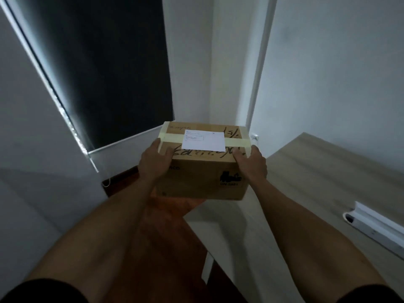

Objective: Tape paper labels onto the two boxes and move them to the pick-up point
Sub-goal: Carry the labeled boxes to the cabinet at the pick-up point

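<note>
I hold a brown cardboard box [203,173] out in front of me, in the air beyond the table's near-left corner. My left hand [154,162] grips its left side and my right hand [252,164] grips its right side, thumbs on the top face. A white paper label [205,140] lies on the top, over a pale tape strip [237,142] that runs across the lid. Black handwriting and a printed mark show on the box. A second box is not in view.
A light wooden table [317,182] fills the right side, with a long white dispenser-like object [376,226] near its right edge. A dark roller blind [105,73] covers a window at left. White walls stand behind; reddish-brown floor [166,237] lies below.
</note>
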A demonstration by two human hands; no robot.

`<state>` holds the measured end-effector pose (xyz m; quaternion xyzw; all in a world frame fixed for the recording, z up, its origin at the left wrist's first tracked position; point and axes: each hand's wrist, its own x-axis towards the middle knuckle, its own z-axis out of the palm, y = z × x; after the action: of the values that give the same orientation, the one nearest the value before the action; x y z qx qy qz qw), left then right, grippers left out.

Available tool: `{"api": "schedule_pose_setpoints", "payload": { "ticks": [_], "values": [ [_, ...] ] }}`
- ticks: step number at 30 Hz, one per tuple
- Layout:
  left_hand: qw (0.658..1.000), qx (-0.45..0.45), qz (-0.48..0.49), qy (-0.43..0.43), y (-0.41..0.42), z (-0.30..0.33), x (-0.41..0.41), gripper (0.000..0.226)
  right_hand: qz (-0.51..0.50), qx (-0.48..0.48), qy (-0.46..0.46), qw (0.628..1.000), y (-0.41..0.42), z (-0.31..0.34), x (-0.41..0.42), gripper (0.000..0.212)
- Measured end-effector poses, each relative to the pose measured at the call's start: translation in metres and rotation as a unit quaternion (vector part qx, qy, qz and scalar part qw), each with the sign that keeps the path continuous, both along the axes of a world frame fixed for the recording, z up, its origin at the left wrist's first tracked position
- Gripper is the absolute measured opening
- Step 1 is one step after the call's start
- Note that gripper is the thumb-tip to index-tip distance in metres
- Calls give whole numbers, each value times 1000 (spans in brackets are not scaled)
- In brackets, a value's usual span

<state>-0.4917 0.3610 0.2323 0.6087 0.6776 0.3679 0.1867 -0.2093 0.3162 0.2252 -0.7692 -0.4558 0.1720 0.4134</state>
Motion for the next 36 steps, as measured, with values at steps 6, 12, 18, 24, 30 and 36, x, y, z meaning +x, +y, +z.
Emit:
{"api": "schedule_pose_setpoints", "payload": {
  "ticks": [6,12,18,24,30,36],
  "values": [
    [993,0,113,-17,-45,1,-109,70,138,-7,-2,990,16,2,-99,65],
    [978,19,206,-13,-101,11,-210,67,252,28,15,967,23,9,-214,63],
    [955,22,294,-19,-156,15,-315,67,316,30,7,948,10,15,-340,58],
    [934,21,357,-14,-208,19,-427,65,370,36,13,928,-11,19,-469,61],
    [917,10,398,-18,-250,24,-541,65,403,29,18,915,-37,19,-592,65],
    [905,8,424,-16,-287,24,-637,66,423,21,23,906,-61,15,-698,65]
  ]
}}
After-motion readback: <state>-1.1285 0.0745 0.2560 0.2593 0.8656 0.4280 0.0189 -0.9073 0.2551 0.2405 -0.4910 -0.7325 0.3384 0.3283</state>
